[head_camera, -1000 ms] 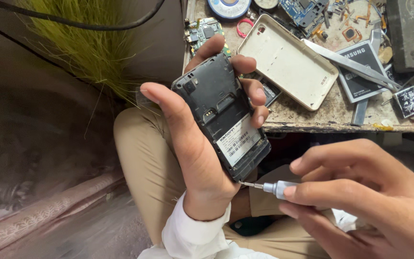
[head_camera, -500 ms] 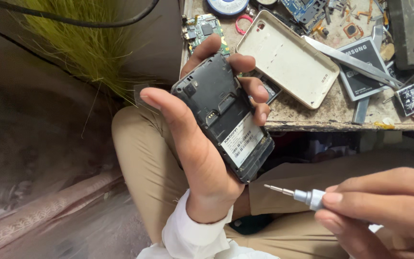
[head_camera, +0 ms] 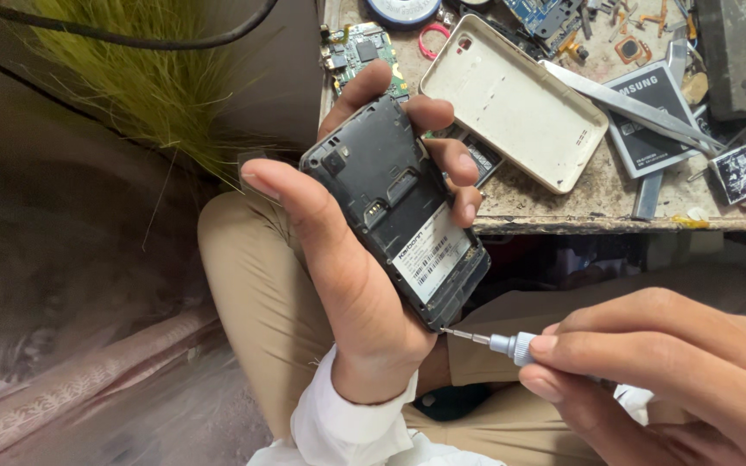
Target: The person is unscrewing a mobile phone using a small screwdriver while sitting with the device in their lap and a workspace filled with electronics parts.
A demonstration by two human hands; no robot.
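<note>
phone (head_camera: 399,216): black, back cover off, white label shown, tilted above the lap | left hand (head_camera: 347,267): clasped around the phone | right hand (head_camera: 649,371): pinched on screwdriver (head_camera: 489,340), tip set at phone's lower corner

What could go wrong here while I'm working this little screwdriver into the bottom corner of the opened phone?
The screwdriver tip sits right at the phone corner, close to the left hand; a slip could jab the palm. The phone is held in the air above the lap, off the workbench, so a loosened screw might drop out of sight. The right hand grips far back, which may reduce control.
</note>
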